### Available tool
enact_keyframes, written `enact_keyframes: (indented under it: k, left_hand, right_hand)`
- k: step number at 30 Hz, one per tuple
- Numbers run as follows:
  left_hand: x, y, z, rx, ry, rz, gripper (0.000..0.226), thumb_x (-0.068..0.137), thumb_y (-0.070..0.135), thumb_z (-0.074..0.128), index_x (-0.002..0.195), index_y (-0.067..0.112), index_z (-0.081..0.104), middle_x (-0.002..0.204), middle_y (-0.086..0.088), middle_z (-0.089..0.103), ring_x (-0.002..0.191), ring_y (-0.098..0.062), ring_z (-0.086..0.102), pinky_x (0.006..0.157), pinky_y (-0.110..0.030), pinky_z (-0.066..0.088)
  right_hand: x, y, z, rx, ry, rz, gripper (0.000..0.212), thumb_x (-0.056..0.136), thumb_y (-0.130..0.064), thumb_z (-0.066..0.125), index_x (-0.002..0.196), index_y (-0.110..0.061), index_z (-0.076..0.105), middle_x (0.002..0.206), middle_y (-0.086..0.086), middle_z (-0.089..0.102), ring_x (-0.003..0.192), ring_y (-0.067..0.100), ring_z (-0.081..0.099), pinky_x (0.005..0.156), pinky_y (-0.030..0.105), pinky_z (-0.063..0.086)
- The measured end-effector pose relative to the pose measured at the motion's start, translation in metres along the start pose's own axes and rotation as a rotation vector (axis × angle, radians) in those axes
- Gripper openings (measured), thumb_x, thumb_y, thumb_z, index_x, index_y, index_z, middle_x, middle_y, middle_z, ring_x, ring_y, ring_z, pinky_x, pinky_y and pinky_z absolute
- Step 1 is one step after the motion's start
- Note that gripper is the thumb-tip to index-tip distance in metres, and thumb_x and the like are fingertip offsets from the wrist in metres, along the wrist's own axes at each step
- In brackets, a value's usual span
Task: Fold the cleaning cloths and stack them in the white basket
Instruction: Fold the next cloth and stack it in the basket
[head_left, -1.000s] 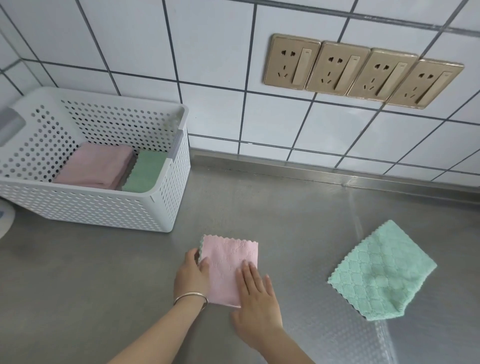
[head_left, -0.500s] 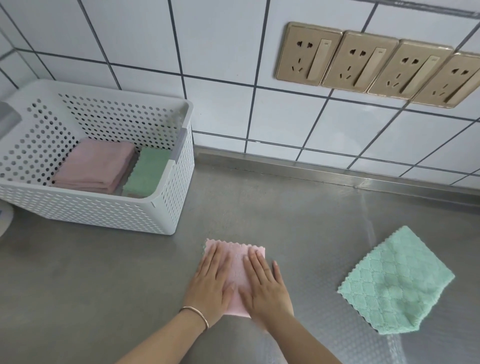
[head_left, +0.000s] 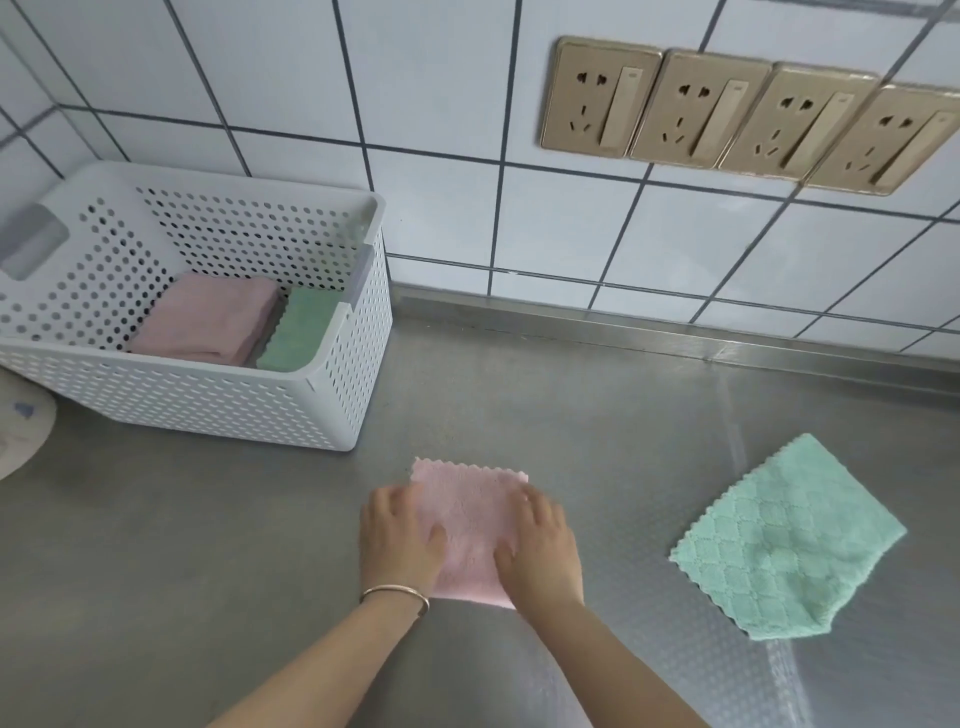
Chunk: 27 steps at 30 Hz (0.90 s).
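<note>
A folded pink cloth lies on the steel counter in the lower middle. My left hand holds its left edge and my right hand holds its right edge. Both thumbs lie on top of the cloth and the fingers curl down over its sides. A mint green cloth lies loosely folded and rumpled on the counter to the right, untouched. The white perforated basket stands at the left against the wall. Inside it lie a folded pink cloth and, beside it, a folded green cloth.
The white tiled wall with dark grout rises behind the counter and carries a row of gold sockets. A white round object shows at the left edge, in front of the basket.
My hands lay flat side by side on the pink cloth half a second ago. They have slid apart to its left and right edges, and the fingers now curl over them.
</note>
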<state>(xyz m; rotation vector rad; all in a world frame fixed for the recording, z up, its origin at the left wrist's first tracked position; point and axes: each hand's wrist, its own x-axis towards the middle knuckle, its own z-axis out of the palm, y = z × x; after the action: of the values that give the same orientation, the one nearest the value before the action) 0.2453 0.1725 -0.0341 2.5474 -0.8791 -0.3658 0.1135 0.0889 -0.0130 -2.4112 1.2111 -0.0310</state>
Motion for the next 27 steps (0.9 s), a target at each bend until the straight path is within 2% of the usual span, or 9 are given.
enact_keyframes:
  k: [2, 4, 7, 9, 13, 17, 19, 21, 27]
  left_hand:
    - [-0.006, 0.004, -0.010, 0.007, 0.004, -0.303, 0.039, 0.072, 0.031, 0.070, 0.105, 0.015, 0.061, 0.117, -0.015, 0.051, 0.109, -0.034, 0.044, 0.093, -0.036, 0.036]
    - [-0.009, 0.005, -0.013, 0.081, -0.043, -0.425, 0.041, 0.075, 0.045, 0.064, 0.107, 0.020, 0.059, 0.122, -0.010, 0.046, 0.114, -0.030, 0.039, 0.094, -0.032, 0.035]
    - [-0.015, 0.011, -0.011, 0.163, -0.117, -0.421, 0.041, 0.081, 0.049, 0.053, 0.113, 0.024, 0.059, 0.124, -0.004, 0.043, 0.116, -0.025, 0.038, 0.095, -0.030, 0.036]
    - [-0.017, 0.016, -0.010, 0.123, -0.153, -0.436, 0.037, 0.082, 0.042, 0.051, 0.113, 0.023, 0.060, 0.123, -0.004, 0.048, 0.115, -0.025, 0.043, 0.095, -0.031, 0.038]
    - [-0.025, 0.031, -0.027, -0.262, -0.184, -0.477, 0.020, 0.080, 0.025, 0.053, 0.096, 0.012, 0.056, 0.105, -0.012, 0.063, 0.097, -0.032, 0.058, 0.074, -0.031, 0.044]
    - [-0.036, 0.036, -0.077, -0.501, -0.085, -0.295, 0.022, 0.081, 0.027, 0.065, 0.090, 0.023, 0.046, 0.090, 0.004, 0.061, 0.079, -0.017, 0.053, 0.062, -0.019, 0.036]
    - [-0.031, 0.037, -0.117, -0.601, 0.044, -0.183, 0.026, 0.080, 0.027, 0.069, 0.083, 0.028, 0.043, 0.077, 0.011, 0.058, 0.067, -0.003, 0.053, 0.057, -0.009, 0.038]
    - [-0.019, 0.032, -0.164, -0.710, 0.187, -0.064, 0.027, 0.081, 0.023, 0.068, 0.079, 0.026, 0.041, 0.071, 0.008, 0.059, 0.064, -0.003, 0.053, 0.058, -0.007, 0.038]
    - [0.048, 0.005, -0.297, -0.761, 0.492, 0.237, 0.028, 0.086, 0.018, 0.060, 0.081, 0.035, 0.039, 0.079, 0.018, 0.055, 0.064, 0.003, 0.054, 0.058, -0.008, 0.039]
  right_hand:
    - [-0.005, 0.000, -0.008, 0.260, 0.000, 0.291, 0.049, 0.083, -0.013, 0.052, 0.131, -0.012, 0.044, 0.129, 0.002, 0.045, 0.110, 0.019, 0.048, 0.087, 0.026, 0.042]
    - [-0.005, 0.001, -0.012, 0.488, -0.067, 0.533, 0.044, 0.084, -0.014, 0.051, 0.127, -0.013, 0.045, 0.125, 0.001, 0.049, 0.096, 0.017, 0.049, 0.077, 0.026, 0.039]
    - [-0.007, 0.003, -0.015, 0.557, -0.230, 0.564, 0.009, 0.085, -0.020, 0.050, 0.094, -0.018, 0.052, 0.088, -0.001, 0.056, 0.072, 0.014, 0.048, 0.062, 0.022, 0.036]
    - [-0.007, 0.005, -0.013, 0.573, -0.285, 0.553, 0.020, 0.083, -0.020, 0.050, 0.066, -0.017, 0.041, 0.062, -0.003, 0.042, 0.055, 0.013, 0.040, 0.050, 0.021, 0.030]
    - [-0.011, 0.007, -0.022, 0.617, -0.264, 0.520, 0.029, 0.084, -0.017, 0.047, 0.061, -0.016, 0.030, 0.059, -0.003, 0.032, 0.055, 0.016, 0.030, 0.050, 0.023, 0.024]
    - [-0.023, -0.010, -0.058, 0.671, -0.158, 0.395, 0.021, 0.091, -0.020, 0.049, 0.073, -0.010, 0.045, 0.066, 0.001, 0.044, 0.060, 0.017, 0.040, 0.053, 0.026, 0.031]
    - [-0.021, -0.033, -0.091, 0.714, -0.075, 0.291, 0.021, 0.091, -0.021, 0.054, 0.073, -0.009, 0.050, 0.063, 0.000, 0.047, 0.056, 0.017, 0.041, 0.053, 0.027, 0.031]
    - [-0.013, -0.073, -0.124, 0.756, 0.014, 0.176, 0.019, 0.090, -0.022, 0.057, 0.073, -0.014, 0.056, 0.054, -0.008, 0.049, 0.049, 0.011, 0.041, 0.049, 0.021, 0.031]
    - [0.031, -0.208, -0.187, 1.010, 0.112, -0.050, 0.015, 0.088, -0.023, 0.060, 0.075, -0.016, 0.060, 0.043, -0.012, 0.044, 0.040, 0.005, 0.035, 0.040, 0.011, 0.031]
